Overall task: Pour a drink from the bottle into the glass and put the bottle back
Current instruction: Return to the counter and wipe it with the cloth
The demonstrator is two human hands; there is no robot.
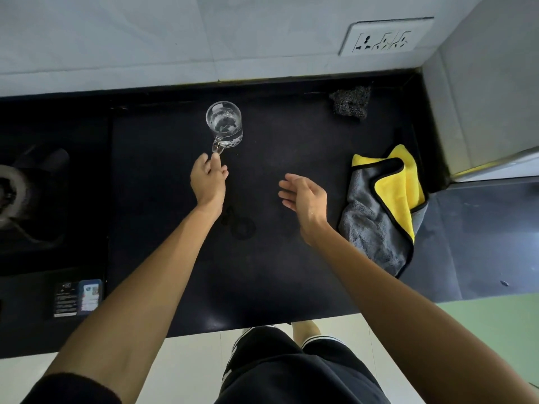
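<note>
At the far left edge, a gas burner (13, 191) sits on a black glass hob, with a printed sticker (77, 298) on the hob's near corner. Right of the hob stretches the dark worktop (163, 158), backed by a pale tiled wall.

Toward the back of the worktop stands the glass mug (224, 123), upright, with its handle pointing toward the person. It looks to hold some clear liquid, though glare makes that hard to confirm. The left hand (208, 182) reaches out to it from below, and its fingers (216, 163) pinch the lower end of the handle, thumb on one side and forefinger on the other. The remaining fingers are curled loosely underneath.

Near the left wrist, faint wet ring marks (239, 225) show on the worktop.

The right hand (304, 199) hovers over the middle of the worktop, well apart from the mug. Its fingers (287, 195) are released and slightly spread, grasping nothing, with the palm turned toward the left.

Further right lies a crumpled yellow-and-grey microfibre cloth (385, 211), close to the side wall. Behind it, in the back corner, rests a dark scouring pad (350, 102). Above that, a white socket plate (385, 36) is set into the wall.
</note>
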